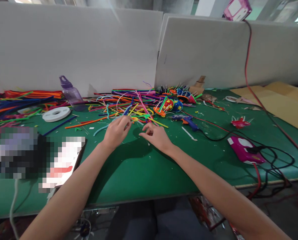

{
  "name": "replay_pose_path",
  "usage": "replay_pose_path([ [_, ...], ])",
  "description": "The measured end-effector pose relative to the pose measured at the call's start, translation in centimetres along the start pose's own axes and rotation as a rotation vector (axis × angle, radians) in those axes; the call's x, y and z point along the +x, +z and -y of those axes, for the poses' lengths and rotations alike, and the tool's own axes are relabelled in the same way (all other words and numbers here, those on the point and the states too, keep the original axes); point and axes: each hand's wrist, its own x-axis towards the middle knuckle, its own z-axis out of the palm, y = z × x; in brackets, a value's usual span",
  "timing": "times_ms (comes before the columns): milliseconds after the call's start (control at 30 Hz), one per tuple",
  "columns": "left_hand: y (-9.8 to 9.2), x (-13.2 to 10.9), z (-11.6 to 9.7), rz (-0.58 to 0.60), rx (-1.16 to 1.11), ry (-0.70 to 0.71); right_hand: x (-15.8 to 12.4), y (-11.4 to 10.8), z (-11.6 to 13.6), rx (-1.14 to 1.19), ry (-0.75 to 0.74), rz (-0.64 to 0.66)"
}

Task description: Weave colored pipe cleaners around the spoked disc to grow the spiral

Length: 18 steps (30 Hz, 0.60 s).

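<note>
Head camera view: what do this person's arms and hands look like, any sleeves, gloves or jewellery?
The left hand and right hand are bare, with no gloves; no ring, watch or bracelet shows. The left forearm and right forearm are uncovered too: no sleeve appears up to the picture's bottom edge. No markings show.

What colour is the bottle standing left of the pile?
Translucent purple: the bottle shows best in the head view.
</note>
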Motion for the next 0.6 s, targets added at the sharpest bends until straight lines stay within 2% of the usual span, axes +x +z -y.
replay_pose_path([
  [200, 0.02, 0.01, -0.03, -0.002, 0.013, 0.005, 0.27, 0.3, -0.12, 0.067, -0.003, -0.008],
  [433, -0.06, 0.01, 0.11, 0.006, 0.017, -0.009, 0.25, -0.13, 0.4, 0.003, -0.042, -0.049],
  [600, -0.08, -0.02, 0.27, 0.009, 0.029, -0.004, 0.22, -0.38, 0.6, 0.048, -0.02, -0.018],
])
